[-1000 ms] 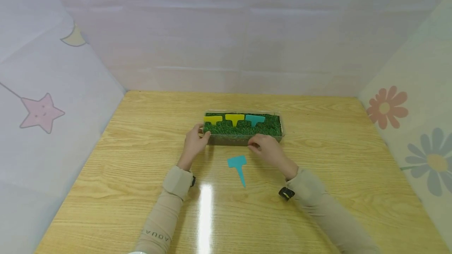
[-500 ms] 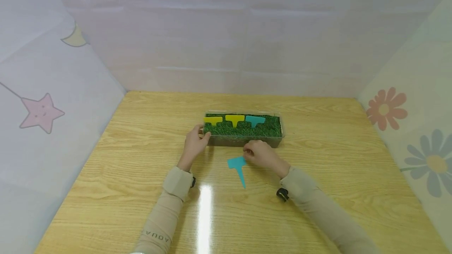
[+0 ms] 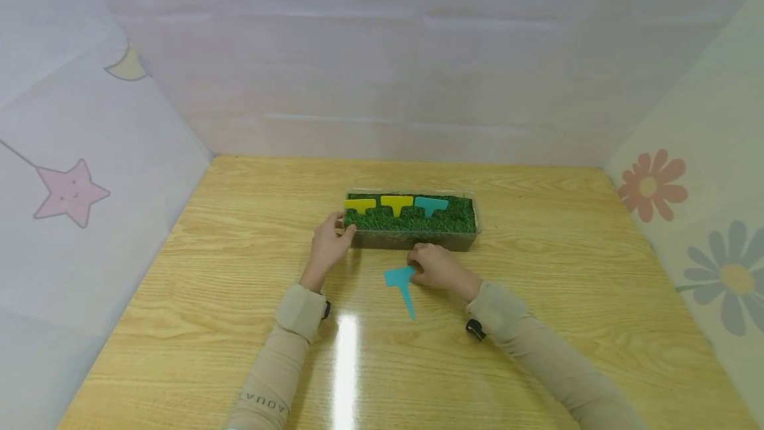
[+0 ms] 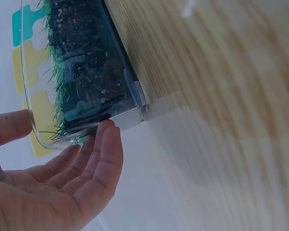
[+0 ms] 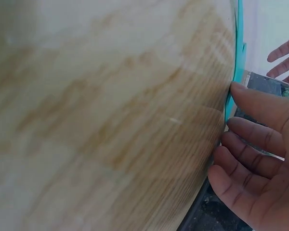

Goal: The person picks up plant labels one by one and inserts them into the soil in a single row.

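Note:
My left hand [image 3: 327,244] holds the left end of a clear plastic planter box [image 4: 101,103], its thumb at the rim and its fingers against the end wall. Dark soil shows through the side, with green grass [image 3: 388,222] on top. Two yellow T-shaped plant labels [image 3: 396,203] and one blue plant label [image 3: 431,205] stand in the grass. Another blue plant label [image 3: 401,279] lies on the table in front of the box, its point toward me. My right hand [image 3: 438,266] touches that label's right end, thumb [image 5: 245,94] and forefinger at its edge with a gap between them.
The box stands on a wood-grain table [image 3: 239,217]. Pale cloth walls enclose the back and both sides, printed with a pink star [image 3: 73,192] and flowers [image 3: 652,184]. A bright glare streak runs along the table near the left forearm.
My right hand has moved from the box's front wall down and left to the lying blue plant label. The left hand and the box keep their places.

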`<action>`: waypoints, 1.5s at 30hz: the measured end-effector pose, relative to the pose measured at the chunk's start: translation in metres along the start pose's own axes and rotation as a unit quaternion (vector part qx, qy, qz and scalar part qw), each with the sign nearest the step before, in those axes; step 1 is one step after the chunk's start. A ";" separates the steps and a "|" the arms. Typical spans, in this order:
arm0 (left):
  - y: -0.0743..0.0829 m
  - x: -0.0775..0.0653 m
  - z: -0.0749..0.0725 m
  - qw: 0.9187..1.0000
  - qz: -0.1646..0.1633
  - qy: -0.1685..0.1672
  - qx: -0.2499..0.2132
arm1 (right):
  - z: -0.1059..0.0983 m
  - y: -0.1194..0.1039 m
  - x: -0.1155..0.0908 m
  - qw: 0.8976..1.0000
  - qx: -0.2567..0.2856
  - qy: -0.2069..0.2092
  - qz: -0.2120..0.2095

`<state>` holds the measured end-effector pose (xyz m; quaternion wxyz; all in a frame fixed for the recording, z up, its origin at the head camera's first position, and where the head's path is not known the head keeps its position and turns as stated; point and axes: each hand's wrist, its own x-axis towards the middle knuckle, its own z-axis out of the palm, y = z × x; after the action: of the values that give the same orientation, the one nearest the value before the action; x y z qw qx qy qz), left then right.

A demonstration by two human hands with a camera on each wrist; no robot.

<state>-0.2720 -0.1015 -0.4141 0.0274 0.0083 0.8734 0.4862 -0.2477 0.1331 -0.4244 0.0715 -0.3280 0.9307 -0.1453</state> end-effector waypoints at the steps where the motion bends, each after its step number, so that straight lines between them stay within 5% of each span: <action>1: 0.000 0.000 0.000 1.000 0.000 0.000 0.000 | 0.000 0.000 0.000 1.000 0.000 0.001 0.000; 23: 0.000 -0.002 -0.001 1.000 -0.007 -0.002 -0.010 | 0.003 -0.002 0.004 0.996 0.076 -0.012 0.034; 36: 0.000 -0.001 -0.001 1.000 -0.003 -0.003 -0.007 | 0.005 -0.006 0.006 0.998 0.055 0.000 0.007; 45: 0.001 -0.002 -0.001 1.000 -0.003 -0.002 -0.007 | -0.002 -0.009 0.007 0.999 0.029 -0.045 -0.002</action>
<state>-0.2699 -0.1020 -0.4127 0.0309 0.0064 0.8698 0.4924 -0.2486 0.1226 -0.4200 0.1221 -0.3342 0.9213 -0.1572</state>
